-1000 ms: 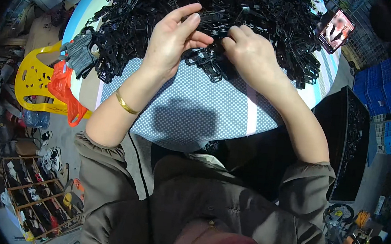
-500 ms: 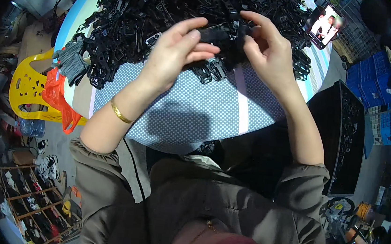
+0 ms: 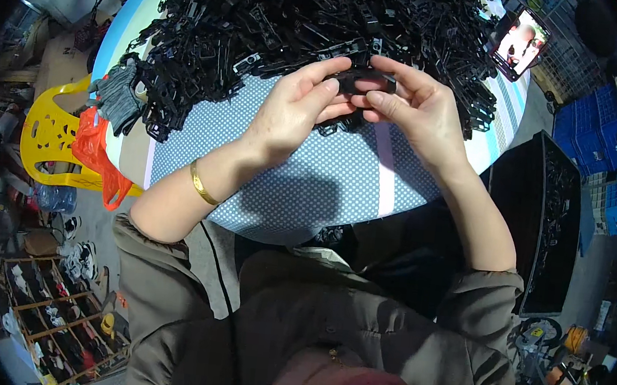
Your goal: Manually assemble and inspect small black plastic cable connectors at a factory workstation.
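Between my two hands is a small black part (image 3: 366, 84), dark and hard to make out in detail. My left hand (image 3: 298, 102) pinches its left end between thumb and fingers. At its other end, my right hand (image 3: 418, 112) grips it with the thumb below and the forefinger above. A large heap of black plastic pieces (image 3: 288, 16), some with shiny metal bits, covers the far part of the table just beyond my fingers. The part is held over the heap's near edge.
A patterned cloth covers the round table (image 3: 282, 160). A lit phone (image 3: 521, 44) stands at its far right. Grey knitted gloves (image 3: 119, 93) and a red plastic bag (image 3: 93, 149) are at the left, by a yellow chair (image 3: 43, 130). A black bin (image 3: 550, 223) with black pieces stands right.
My hands have come closer together and slightly nearer to me. The fingers of both, looser before, are now closed on the black part.
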### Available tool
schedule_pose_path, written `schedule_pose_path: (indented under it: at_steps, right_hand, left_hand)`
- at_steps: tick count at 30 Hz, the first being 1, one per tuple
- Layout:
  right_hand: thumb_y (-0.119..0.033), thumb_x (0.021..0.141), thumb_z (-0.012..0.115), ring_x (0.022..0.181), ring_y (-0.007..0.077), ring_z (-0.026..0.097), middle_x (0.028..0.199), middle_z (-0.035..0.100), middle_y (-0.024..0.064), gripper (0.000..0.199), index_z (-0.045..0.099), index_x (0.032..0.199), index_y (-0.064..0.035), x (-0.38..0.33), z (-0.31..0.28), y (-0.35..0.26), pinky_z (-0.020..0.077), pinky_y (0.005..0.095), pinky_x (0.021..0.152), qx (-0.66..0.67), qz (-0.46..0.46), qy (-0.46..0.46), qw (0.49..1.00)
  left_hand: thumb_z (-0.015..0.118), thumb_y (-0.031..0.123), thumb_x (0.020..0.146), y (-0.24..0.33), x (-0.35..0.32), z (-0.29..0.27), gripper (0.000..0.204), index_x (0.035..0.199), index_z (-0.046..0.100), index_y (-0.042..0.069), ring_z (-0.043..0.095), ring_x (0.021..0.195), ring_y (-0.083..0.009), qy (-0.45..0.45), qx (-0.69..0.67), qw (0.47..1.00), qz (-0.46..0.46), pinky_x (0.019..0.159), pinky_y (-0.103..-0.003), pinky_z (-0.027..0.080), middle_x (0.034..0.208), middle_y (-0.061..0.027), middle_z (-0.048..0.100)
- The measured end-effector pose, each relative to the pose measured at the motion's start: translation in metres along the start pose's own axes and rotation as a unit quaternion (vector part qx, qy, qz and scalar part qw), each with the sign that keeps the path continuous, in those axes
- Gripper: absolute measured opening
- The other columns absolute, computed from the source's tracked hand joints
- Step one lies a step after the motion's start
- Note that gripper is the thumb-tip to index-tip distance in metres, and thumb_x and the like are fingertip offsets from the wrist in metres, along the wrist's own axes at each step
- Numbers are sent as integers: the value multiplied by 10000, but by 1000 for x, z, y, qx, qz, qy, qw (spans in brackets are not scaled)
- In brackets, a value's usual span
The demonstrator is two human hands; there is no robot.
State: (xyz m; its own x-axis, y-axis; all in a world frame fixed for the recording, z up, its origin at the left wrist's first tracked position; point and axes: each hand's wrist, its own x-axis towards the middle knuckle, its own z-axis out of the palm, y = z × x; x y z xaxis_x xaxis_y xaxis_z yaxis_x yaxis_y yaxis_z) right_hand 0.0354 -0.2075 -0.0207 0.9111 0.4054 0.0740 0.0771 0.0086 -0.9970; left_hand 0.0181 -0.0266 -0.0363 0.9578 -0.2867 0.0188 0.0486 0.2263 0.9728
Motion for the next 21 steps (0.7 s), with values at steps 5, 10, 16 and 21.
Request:
schedule_pose_path:
  at_steps: [5,10,16,21]
  right_hand:
    - [-14,829,589,872,195,639,1011,629,160,420,459,1225,44,-4,11,11,544,266,740,-30,-69,31,997]
    - [-143,680,753,757,104,528,1035,524,65,374,655,1036,-85,-5,7,16,444,203,600,-306,-276,84,907]
    - [-184,748,708,828,131,570,1046,570,84,354,634,1076,-72,0,-5,15,466,237,691,-190,-209,36,959]
    - [-197,784,678,757,112,613,839,657,66,306,644,1038,-31,-3,-12,-2,494,235,682,-130,-91,-35,987]
  left_hand:
    - [457,95,916,-3,1,-1,457,1303,296,-87,586,958,-175,2,-6,1000,18,871,-266,482,1074,-170,569]
    - [568,41,854,2,-1,-1,457,1265,391,-53,606,837,-116,33,9,999,30,757,-225,516,970,-97,608]
    - [572,61,851,8,-4,3,441,1260,428,-19,591,862,-113,16,49,997,52,786,-237,503,1003,-77,601]
    - [579,97,851,14,-8,-2,455,1268,430,-5,593,893,-132,-25,86,994,62,811,-261,495,1034,-85,600]
